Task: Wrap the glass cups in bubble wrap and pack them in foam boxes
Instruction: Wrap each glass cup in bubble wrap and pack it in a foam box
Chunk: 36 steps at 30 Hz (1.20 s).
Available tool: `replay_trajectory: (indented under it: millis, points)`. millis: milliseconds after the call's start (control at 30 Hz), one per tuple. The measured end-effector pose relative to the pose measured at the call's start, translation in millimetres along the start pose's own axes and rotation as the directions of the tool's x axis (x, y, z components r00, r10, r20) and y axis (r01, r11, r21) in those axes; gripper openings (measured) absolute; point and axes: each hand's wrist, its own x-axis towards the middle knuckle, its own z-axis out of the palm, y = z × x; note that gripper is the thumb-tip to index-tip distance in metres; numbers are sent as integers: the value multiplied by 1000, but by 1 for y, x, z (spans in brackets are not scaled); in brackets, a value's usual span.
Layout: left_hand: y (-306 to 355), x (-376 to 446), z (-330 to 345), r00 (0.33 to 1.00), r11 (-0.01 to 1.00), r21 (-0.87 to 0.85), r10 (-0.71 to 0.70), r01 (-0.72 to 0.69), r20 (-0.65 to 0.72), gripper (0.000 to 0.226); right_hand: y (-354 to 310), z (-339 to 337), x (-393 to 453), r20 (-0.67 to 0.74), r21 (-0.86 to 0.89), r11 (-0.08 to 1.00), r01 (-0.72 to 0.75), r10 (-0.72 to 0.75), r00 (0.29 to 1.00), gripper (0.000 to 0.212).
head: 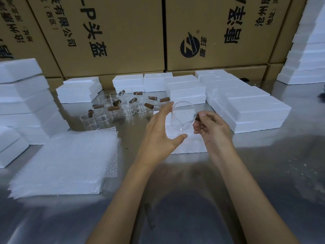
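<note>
A clear glass cup with a brown wooden handle hangs tilted above a white foam box at the table's centre. My right hand pinches that handle. My left hand is spread open just left of the cup, fingers straight, fingertips near its rim. A stack of bubble wrap sheets lies at the lower left. Several more glass cups with wooden handles stand grouped behind the hands.
Closed white foam boxes are piled on the left, along the back and on the right. Tall brown cartons form a wall behind the metal table.
</note>
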Motion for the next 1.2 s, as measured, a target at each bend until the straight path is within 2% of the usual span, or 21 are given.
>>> replay_trajectory:
  millis: [133,233,400,500,567,667,833,1033,1200]
  points:
    - [-6,-1,2,994,1000,-8,-29,29,-105,68,0,4,-2,71,12,1000,18,-19,997,11]
    - [-7,-1,1,989,1000,13,-18,20,-150,66,1,5,-3,145,12,1000,16,-17,989,10]
    - [-6,0,-1,989,1000,7,-10,11,-149,66,2,5,-3,173,6,1000,13,-14,985,12]
    - [-4,-1,-1,992,996,-78,-56,47,-113,64,2,4,-1,177,27,1000,7,-12,984,13]
    - [-2,-2,0,991,985,-152,-90,75,-96,60,3,3,0,155,19,1000,16,-19,988,12]
    - [2,-4,1,987,975,-194,-128,107,-99,55,5,2,1,69,-85,995,46,-40,997,11]
    - [11,-4,0,976,953,-259,-190,159,-103,61,7,5,-2,-32,-278,957,78,-91,995,29]
    - [15,-4,1,991,991,-118,-75,61,-115,72,6,5,-1,-104,-342,940,-13,-24,994,39]
    - [13,-3,-2,984,990,-97,-112,99,-141,67,6,6,-2,-44,-364,930,-56,43,998,37]
